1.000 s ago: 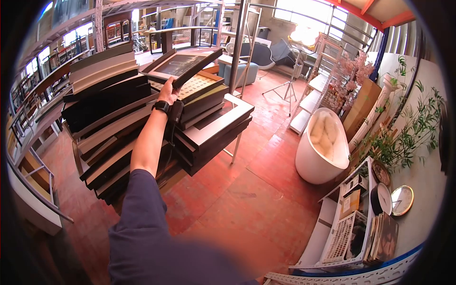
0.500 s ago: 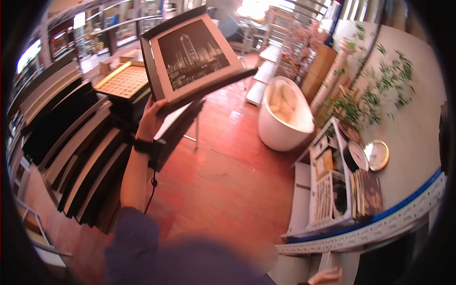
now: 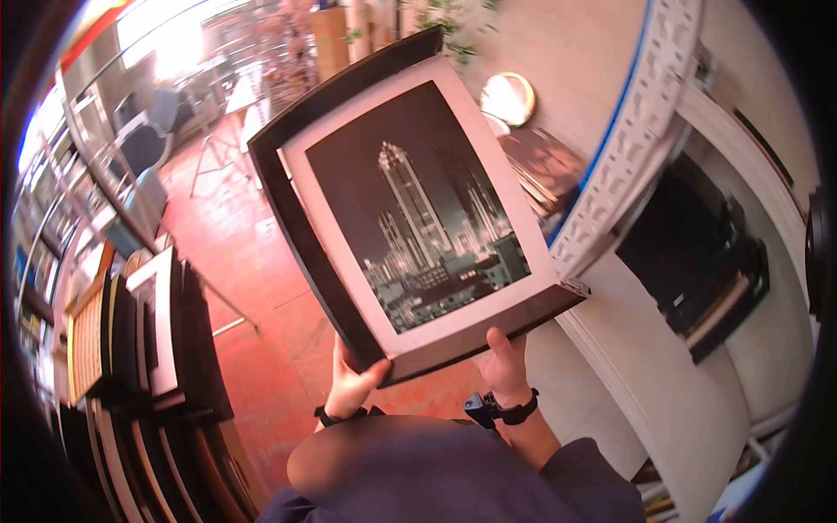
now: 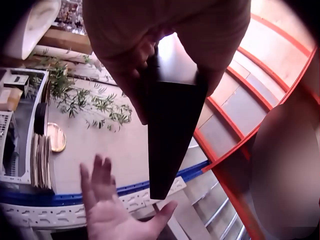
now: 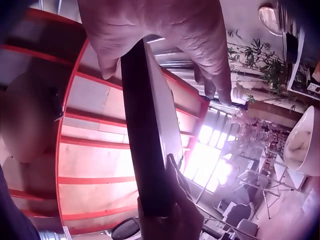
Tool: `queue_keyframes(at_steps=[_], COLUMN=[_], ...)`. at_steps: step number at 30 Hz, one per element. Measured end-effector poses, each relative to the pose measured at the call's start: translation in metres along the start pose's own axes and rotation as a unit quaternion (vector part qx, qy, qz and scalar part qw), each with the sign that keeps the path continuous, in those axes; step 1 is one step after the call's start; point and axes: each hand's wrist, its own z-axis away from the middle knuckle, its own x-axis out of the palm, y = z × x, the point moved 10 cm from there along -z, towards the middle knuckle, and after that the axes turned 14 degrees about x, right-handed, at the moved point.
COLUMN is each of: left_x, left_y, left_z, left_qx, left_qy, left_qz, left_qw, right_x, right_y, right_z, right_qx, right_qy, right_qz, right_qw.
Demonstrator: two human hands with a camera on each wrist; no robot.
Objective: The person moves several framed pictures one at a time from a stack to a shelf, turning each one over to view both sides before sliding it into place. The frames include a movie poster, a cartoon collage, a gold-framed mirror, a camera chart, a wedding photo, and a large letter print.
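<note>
One framed skyline picture (image 3: 418, 209) is tilted above the hands. The left hand (image 3: 350, 383) grasps its lower corner; the right hand (image 3: 506, 370) has spread fingers by its bottom edge, contact unclear. Stacked frames (image 3: 161, 336) stand left of the left fingers; beyond both, a round clock (image 3: 507, 98).

glossy print (image 3: 418, 209), matt black frame (image 3: 318, 261)
</note>
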Motion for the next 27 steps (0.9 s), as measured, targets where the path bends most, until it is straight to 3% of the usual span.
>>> queue_keyframes(at_steps=[1,3,7,8,9,10,12,14,15,16,17,18,20,22,24,25,27], left_x=[0.017,0.041,0.074,0.079,0.082,0.066,0.054,0.062,0.07,0.098,0.064,0.076,0.12,0.155,0.171,0.192,0.232], left_y=[-0.002,-0.01,-0.024,-0.022,-0.02,-0.026,-0.031,-0.037,-0.006,0.014,-0.03,-0.037,-0.024,-0.023,-0.009,-0.02,-0.025], left_z=[0.003,0.01,0.026,0.026,0.027,0.028,0.029,0.023,0.024,0.04,0.027,0.028,0.028,0.027,0.022,0.024,0.032], left_qx=[0.011,0.018,-0.021,0.0,0.02,0.041,0.037,0.006,0.193,0.371,0.128,0.057,-0.061,-0.084,-0.039,-0.039,-0.003], left_qy=[-0.027,-0.094,-0.112,-0.101,-0.09,-0.082,0.005,0.012,-0.07,-0.14,-0.069,-0.006,0.054,0.029,0.034,0.006,-0.028], left_qz=[-0.003,-0.009,0.03,0.05,0.071,0.041,0.132,0.175,-0.134,-0.413,-0.151,-0.019,0.074,0.068,0.08,0.074,0.069], left_qw=[1.0,0.995,0.993,0.994,0.993,0.995,0.991,0.985,0.969,0.82,0.978,0.998,0.994,0.994,0.995,0.996,0.997], right_x=[-0.01,-0.031,-0.072,-0.078,-0.083,-0.088,-0.114,-0.126,-0.131,-0.136,-0.127,-0.131,-0.143,-0.161,-0.164,-0.179,-0.189], right_y=[-0.004,-0.015,-0.031,-0.035,-0.052,-0.053,-0.051,-0.066,-0.065,-0.067,-0.064,-0.072,-0.083,-0.096,-0.122,-0.127,-0.158], right_z=[0.005,0.017,0.043,0.049,0.058,0.064,0.073,0.086,0.088,0.093,0.095,0.1,0.113,0.127,0.148,0.157,0.215], right_qx=[0.027,0.018,0.01,0.008,-0.058,-0.068,-0.006,-0.04,-0.016,0.007,0.011,0.01,0.0,-0.01,-0.096,-0.1,-0.226], right_qy=[0.06,0.104,0.164,0.16,0.197,0.212,0.227,0.234,0.222,0.213,0.21,0.21,0.227,0.285,0.402,0.412,0.598], right_qz=[-0.066,-0.075,-0.102,-0.124,0.036,0.034,-0.111,-0.094,-0.069,-0.044,-0.059,-0.063,-0.056,0.032,0.129,0.124,0.287], right_qw=[0.996,0.992,0.981,0.979,0.978,0.974,0.967,0.967,0.973,0.976,0.976,0.976,0.972,0.958,0.901,0.897,0.714])
